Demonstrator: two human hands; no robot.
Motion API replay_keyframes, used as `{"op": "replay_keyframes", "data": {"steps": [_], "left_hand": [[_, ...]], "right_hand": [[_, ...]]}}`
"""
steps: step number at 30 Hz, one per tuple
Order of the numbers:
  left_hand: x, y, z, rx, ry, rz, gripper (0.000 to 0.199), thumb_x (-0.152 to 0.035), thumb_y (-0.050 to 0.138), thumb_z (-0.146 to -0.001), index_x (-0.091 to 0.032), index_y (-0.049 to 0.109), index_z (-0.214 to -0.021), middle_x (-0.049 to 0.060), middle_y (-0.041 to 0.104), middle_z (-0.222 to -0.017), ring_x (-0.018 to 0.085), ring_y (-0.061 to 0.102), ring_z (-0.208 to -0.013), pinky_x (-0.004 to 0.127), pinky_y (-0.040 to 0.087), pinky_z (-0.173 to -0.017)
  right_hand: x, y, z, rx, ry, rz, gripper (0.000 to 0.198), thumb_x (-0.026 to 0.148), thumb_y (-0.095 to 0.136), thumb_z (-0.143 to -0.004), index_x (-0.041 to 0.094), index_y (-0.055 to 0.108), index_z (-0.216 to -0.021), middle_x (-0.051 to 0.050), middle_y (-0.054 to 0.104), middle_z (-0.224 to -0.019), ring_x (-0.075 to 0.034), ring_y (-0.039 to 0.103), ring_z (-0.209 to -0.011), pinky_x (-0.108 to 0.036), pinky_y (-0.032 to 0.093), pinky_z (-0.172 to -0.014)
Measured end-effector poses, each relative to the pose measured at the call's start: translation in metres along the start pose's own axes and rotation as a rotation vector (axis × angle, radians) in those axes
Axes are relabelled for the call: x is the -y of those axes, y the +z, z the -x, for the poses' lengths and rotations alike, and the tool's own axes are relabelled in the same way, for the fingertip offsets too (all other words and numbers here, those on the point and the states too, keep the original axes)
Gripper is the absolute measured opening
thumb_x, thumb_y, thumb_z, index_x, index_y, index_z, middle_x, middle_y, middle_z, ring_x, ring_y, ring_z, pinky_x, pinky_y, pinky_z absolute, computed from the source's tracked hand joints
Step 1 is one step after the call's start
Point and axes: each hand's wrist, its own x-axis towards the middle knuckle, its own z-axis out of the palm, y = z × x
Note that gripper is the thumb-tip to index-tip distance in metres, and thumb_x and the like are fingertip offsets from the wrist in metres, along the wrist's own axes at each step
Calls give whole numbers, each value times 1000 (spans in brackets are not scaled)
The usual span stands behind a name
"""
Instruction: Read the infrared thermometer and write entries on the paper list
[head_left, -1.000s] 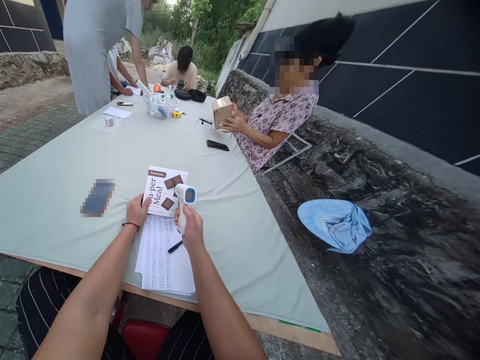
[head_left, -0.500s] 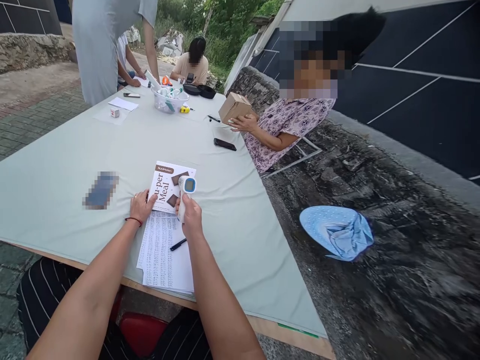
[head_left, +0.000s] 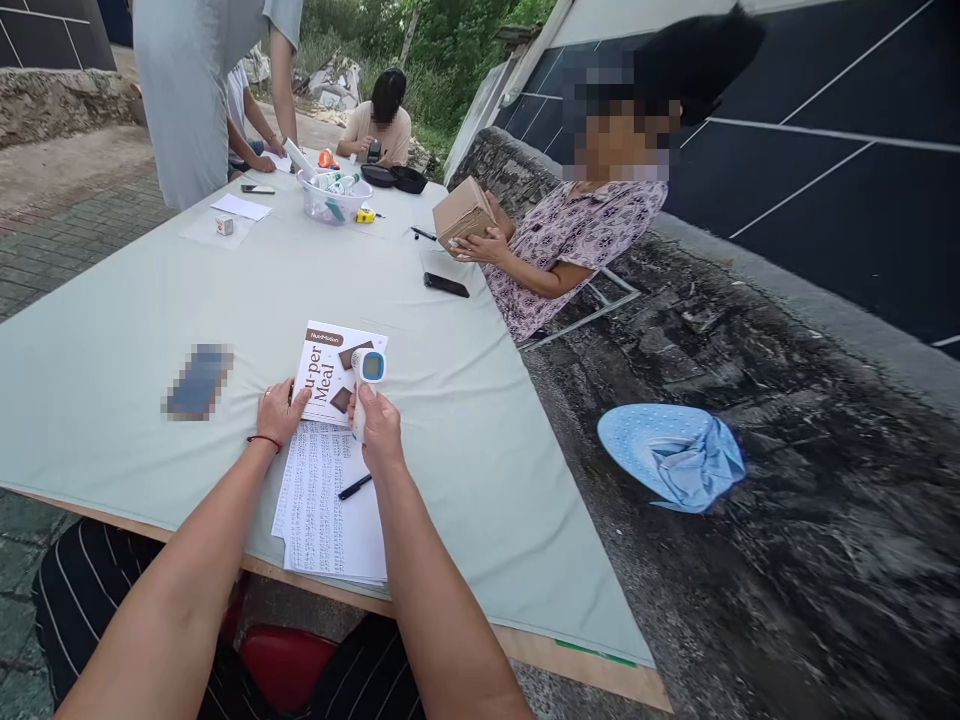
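My left hand point(head_left: 281, 412) is closed on the left edge of a white box printed "Meal" point(head_left: 319, 385), its thumb on the front. In my right hand point(head_left: 379, 425) is a white infrared thermometer point(head_left: 360, 405), held upright by its handle with the thumb on the near side. The blue-framed screen point(head_left: 373, 367) faces me, in front of the right part of the box. Below both hands lie printed sheets point(head_left: 322, 520) covered with columns of small marks. A black pen point(head_left: 355, 487) rests on them, near my right wrist.
A blurred-out phone-like item point(head_left: 199, 382) lies left on the cloth-covered table point(head_left: 135, 330). Farther off are a black phone point(head_left: 446, 285), a clear basket point(head_left: 322, 207) of bottles and a yellow tape measure point(head_left: 365, 215). A co-worker at right holds a cardboard box point(head_left: 465, 215). A blue hat point(head_left: 675, 457) lies beyond the table's right edge.
The co-worker's cardboard box has tilted a little in their hands. My own hands keep their holds on the white box and the thermometer; the whole view has shifted slightly.
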Motion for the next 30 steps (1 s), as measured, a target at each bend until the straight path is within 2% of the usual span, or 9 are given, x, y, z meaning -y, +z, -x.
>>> {"op": "replay_keyframes", "data": {"steps": [12,18,22,27,30], "left_hand": [[1,0,-1,-4,3,32,47,-55,37,-93,-21,61,-114,9,68,-97,27,59,-100,38,42,-85],[-2,-2,-2,10,-1,21,51,-63,60,-77,-21,62,-106,7,68,-95,28,60,-98,40,43,-86],[-1,-2,-2,-7,24,1,48,-63,61,-77,-21,63,-100,7,68,-93,28,61,-96,40,43,-85],[3,-2,-2,-4,83,99,47,-61,57,-80,-21,61,-106,7,67,-95,25,61,-91,39,46,-83],[5,-1,-2,9,64,169,50,-60,57,-81,-21,59,-113,8,64,-98,25,60,-93,39,48,-82]], "right_hand": [[1,3,0,-1,10,-10,45,60,74,-62,20,54,-73,6,48,-55,-9,40,-51,-24,29,-46],[2,2,5,42,3,-64,43,56,75,-62,20,55,-75,6,50,-58,-8,39,-51,-24,30,-47],[8,-2,16,58,-11,-62,42,54,75,-61,20,55,-75,6,50,-59,-8,39,-51,-24,31,-48],[20,-16,41,23,-34,-68,40,51,76,-63,19,57,-77,5,52,-61,-9,42,-54,-24,34,-50],[29,-26,59,-26,-45,-87,40,49,77,-62,19,58,-79,4,55,-66,-9,45,-58,-24,36,-54]]}}
